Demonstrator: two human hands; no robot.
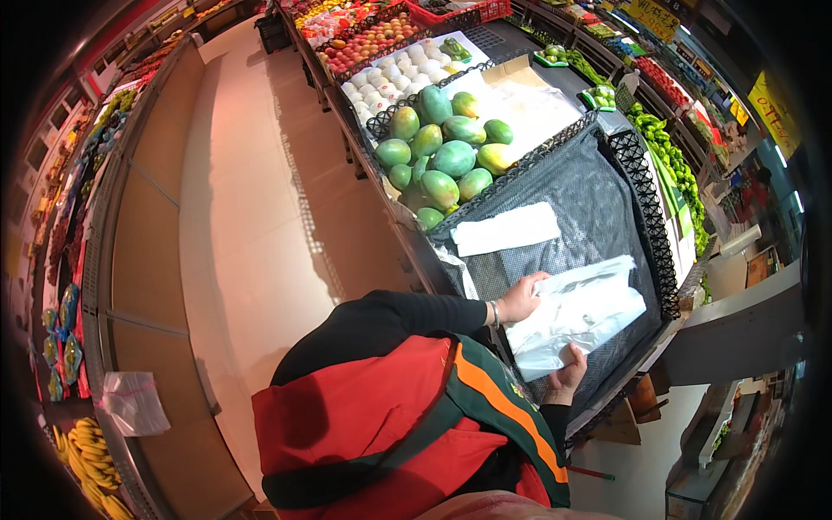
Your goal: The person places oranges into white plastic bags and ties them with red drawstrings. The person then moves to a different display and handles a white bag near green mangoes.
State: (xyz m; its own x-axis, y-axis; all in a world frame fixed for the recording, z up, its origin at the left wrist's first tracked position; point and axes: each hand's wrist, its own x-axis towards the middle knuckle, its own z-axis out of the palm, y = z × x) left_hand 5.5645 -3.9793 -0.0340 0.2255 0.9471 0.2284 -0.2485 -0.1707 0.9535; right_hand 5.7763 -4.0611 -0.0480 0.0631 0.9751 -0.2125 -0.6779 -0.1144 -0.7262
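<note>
A flat stack of thin white plastic bags [575, 312] is between my hands, above a display bin lined with black mesh [585, 195]. My left hand [522, 299], with a bracelet at the wrist, grips the stack's upper left edge. At the lower edge my right hand [567, 376] holds it, with the thumb on top. Another white folded bundle [507, 229] lies flat on the mesh, beyond my left hand. Large green and yellowish mangoes [455, 159] are piled in the adjoining section.
Black lattice dividers [640, 195] edge the bin. White-netted fruit [403, 75] lies beyond the mangoes, and green peppers [676, 169] to the right. Across the tiled aisle [253, 195], clear plastic bags [135, 403] hang on a stand near bananas [91, 461].
</note>
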